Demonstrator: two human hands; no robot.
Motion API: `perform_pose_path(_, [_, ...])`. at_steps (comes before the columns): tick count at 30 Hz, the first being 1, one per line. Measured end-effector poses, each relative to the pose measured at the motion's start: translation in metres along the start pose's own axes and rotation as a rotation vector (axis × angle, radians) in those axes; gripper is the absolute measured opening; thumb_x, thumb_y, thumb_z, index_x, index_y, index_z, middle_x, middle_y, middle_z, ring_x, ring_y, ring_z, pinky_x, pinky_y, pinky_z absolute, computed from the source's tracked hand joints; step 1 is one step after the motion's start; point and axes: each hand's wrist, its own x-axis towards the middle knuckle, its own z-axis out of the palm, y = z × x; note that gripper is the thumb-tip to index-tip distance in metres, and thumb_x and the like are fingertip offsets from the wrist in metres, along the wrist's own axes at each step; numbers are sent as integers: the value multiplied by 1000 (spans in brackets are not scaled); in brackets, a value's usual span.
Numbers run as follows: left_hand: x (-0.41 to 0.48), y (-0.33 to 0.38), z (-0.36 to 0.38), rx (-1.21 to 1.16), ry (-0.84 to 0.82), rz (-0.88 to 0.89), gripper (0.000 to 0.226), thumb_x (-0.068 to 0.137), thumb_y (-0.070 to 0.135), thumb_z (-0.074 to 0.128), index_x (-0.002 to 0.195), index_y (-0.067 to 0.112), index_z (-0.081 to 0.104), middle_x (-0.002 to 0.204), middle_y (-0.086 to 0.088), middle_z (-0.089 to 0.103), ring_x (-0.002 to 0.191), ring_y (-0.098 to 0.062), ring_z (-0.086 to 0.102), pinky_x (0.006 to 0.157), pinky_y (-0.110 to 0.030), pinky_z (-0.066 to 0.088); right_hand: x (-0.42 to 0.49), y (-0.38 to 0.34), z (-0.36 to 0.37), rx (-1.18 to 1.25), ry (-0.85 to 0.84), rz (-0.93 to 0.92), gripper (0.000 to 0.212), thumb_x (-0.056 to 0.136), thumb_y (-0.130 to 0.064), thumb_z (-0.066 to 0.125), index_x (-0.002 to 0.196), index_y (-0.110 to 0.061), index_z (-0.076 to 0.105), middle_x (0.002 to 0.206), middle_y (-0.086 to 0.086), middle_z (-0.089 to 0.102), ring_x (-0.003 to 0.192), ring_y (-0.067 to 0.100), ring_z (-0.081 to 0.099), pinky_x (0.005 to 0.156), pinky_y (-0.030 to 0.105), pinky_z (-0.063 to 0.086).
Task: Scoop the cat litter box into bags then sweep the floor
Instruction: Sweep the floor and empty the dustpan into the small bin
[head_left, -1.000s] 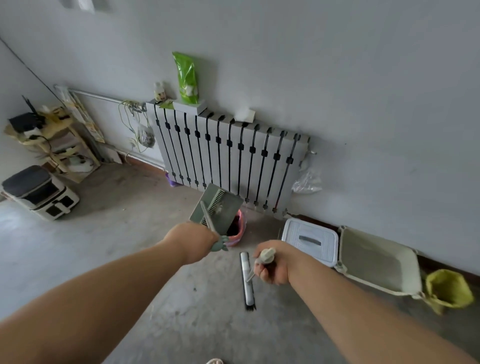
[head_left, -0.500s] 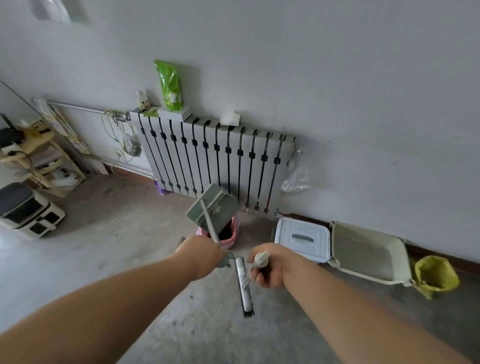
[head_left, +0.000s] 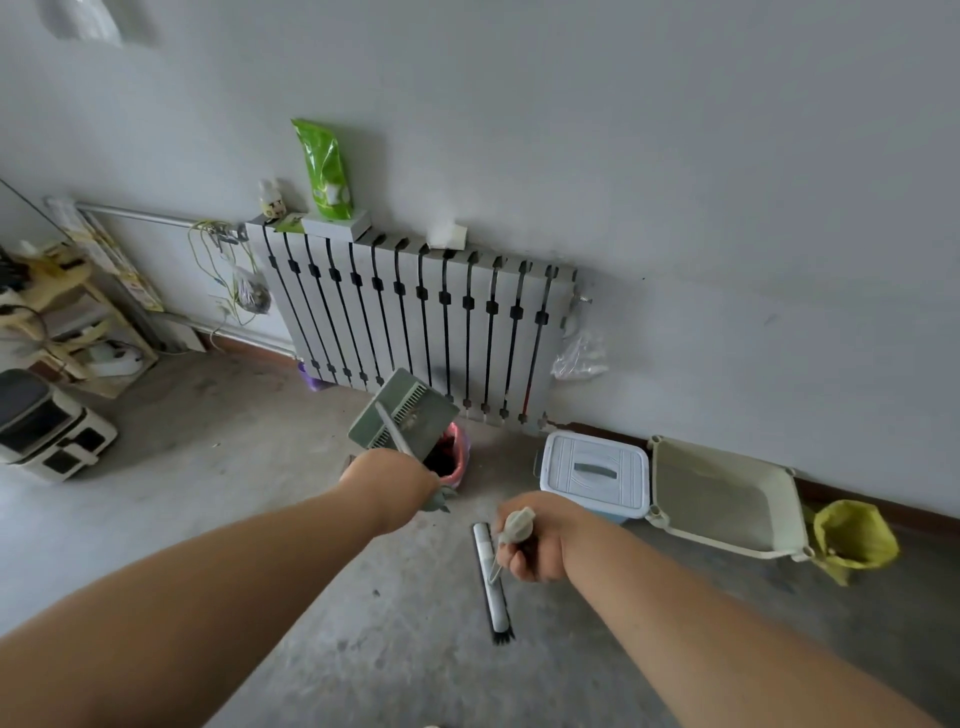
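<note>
My left hand (head_left: 387, 486) has its fingers clamped round the handle of the green dustpan (head_left: 410, 410), which tilts over a pink-bagged bin (head_left: 456, 460) below the radiator (head_left: 415, 322). My right hand (head_left: 535, 545) has its fingers curled tight on the broom (head_left: 493, 587) (its long head low over the floor). The litter box (head_left: 722, 493) sits at the floor's far edge against the wall, with a yellow bag (head_left: 852, 538) at its right end.

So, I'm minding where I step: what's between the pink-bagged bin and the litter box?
In the head view, a pale lidded storage box stands there, close beside the litter box.
</note>
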Motion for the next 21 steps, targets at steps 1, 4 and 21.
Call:
perform_pose_path(1, [-2,-5,-4,-14,7,-33,20,94,18,44,109,25,57,100,-2,65,90,-29,64,75,-40,55,-1,0,0,-13,12,-4,26,83,-8,42,59,-14,37,47,3,38,33,12,40,33,13,33])
perform_pose_path(4, [-2,-20,-23,-130,81,-140,19,94,19,43,106,24,57,92,1,63,86,-26,64,75,-41,56,-3,-4,1,-57,47,-16,24,84,-8,43,61,-14,38,47,2,37,32,11,40,33,12,32])
perform_pose_path(21, [-15,-20,-126,-520,62,-386,36,95,33,49,115,4,58,108,-10,62,102,-25,60,96,-40,49,-64,-58,16,95,172,-336,33,89,-30,42,71,-10,60,50,6,45,39,14,35,40,15,32])
